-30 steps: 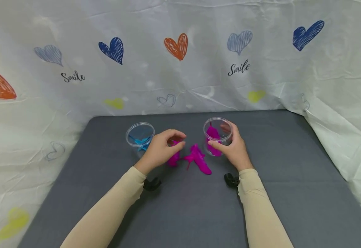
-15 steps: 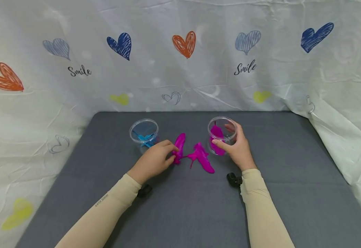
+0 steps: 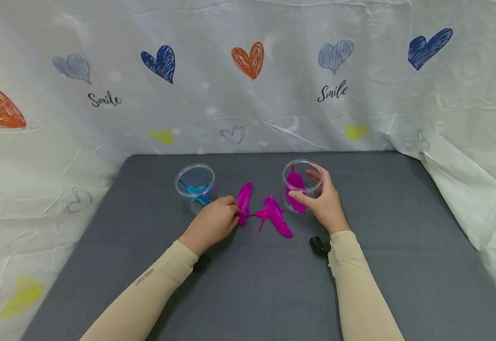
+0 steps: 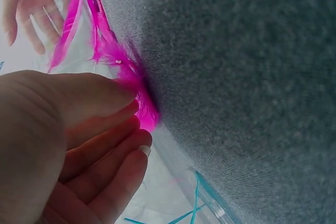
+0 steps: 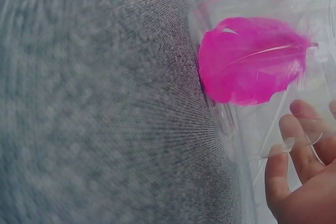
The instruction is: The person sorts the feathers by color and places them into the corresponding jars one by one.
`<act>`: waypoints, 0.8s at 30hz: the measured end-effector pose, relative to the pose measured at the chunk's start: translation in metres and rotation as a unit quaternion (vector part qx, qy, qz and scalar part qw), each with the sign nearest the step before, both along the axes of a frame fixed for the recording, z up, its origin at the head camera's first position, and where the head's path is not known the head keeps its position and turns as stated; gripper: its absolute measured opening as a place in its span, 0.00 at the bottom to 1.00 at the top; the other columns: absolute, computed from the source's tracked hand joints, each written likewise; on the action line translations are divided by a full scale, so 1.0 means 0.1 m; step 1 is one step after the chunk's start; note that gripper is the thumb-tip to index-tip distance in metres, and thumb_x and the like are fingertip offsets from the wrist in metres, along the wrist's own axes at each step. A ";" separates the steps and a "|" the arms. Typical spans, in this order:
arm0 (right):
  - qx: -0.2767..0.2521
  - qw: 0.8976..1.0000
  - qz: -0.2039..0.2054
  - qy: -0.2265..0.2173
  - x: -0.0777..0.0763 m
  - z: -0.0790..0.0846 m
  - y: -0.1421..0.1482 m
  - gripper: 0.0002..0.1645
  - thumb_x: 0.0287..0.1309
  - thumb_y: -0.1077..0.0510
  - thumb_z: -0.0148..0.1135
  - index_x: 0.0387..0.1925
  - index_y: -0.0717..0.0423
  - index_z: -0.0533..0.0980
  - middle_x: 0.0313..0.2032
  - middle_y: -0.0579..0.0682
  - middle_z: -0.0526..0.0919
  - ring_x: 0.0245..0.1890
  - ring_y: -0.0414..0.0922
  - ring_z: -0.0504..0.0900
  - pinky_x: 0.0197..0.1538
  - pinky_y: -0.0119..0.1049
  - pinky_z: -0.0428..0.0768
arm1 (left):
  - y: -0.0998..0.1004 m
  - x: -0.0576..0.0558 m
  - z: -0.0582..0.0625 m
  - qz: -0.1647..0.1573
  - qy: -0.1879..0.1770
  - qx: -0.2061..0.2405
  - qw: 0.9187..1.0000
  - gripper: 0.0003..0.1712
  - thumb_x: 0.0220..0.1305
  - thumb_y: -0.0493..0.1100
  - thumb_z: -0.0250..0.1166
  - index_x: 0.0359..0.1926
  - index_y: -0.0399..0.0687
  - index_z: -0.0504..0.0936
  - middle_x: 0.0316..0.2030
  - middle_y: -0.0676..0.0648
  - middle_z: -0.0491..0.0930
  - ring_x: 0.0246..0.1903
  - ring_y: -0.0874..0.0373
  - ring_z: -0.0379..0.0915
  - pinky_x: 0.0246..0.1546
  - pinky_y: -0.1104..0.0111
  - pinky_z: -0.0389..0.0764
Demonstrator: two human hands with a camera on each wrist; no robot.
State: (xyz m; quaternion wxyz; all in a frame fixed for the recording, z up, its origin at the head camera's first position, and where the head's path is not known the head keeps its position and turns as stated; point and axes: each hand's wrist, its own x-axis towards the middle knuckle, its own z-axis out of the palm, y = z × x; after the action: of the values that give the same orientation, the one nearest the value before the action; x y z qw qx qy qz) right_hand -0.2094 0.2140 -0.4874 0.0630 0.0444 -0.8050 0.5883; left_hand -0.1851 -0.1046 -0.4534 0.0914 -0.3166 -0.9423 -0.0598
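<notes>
My left hand pinches the lower end of a bright pink feather lying on the grey table. In the left wrist view, thumb and fingers meet at that feather's fluffy end. To its right lie more pink feathers, overlapping. My right hand grips a clear plastic cup from its right side, thumb in front and fingers behind. Inside that cup stands a broad pink feather. A second clear cup, just beyond the left hand, holds blue feathers.
Grey cloth covers the table. A white curtain printed with hearts hangs behind it and down both sides. A black wrist camera sits below the right hand.
My left hand has come down from above the pink feathers to the left one's lower end, and its fingers have closed there. The right hand stays on its cup.
</notes>
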 end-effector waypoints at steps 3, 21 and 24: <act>-0.003 1.000 0.001 0.000 0.00 0.00 -0.01 0.59 0.57 0.36 0.82 0.82 0.33 0.58 0.77 0.41 0.73 0.79 0.45 0.69 0.77 0.61 0.73 | 0.00 0.00 -0.02 0.002 0.000 0.000 1.000 0.03 0.68 0.36 0.75 0.39 0.41 0.92 0.42 0.45 0.86 0.42 0.51 0.85 0.47 0.62 0.91; -0.003 1.000 0.003 0.001 -0.01 0.00 0.01 0.58 0.57 0.37 0.81 0.82 0.34 0.58 0.77 0.41 0.73 0.80 0.46 0.68 0.78 0.61 0.72 | 0.02 -0.01 0.05 -0.001 0.025 0.032 0.999 0.04 0.69 0.35 0.72 0.35 0.41 0.88 0.35 0.45 0.84 0.35 0.53 0.81 0.41 0.62 0.90; -0.004 1.000 0.004 -0.002 -0.01 0.01 0.02 0.59 0.57 0.37 0.81 0.82 0.34 0.58 0.77 0.41 0.72 0.80 0.46 0.68 0.78 0.61 0.71 | 0.03 0.00 0.10 0.004 0.026 0.044 0.999 0.03 0.70 0.37 0.71 0.37 0.41 0.88 0.36 0.46 0.84 0.36 0.53 0.81 0.41 0.62 0.90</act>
State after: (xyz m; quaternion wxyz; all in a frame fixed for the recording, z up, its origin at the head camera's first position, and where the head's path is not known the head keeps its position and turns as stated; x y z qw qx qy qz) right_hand -0.2102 0.2156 -0.4867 0.0596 0.0464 -0.8023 0.5921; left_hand -0.1856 -0.1020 -0.4436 0.1303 -0.3097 -0.9373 -0.0929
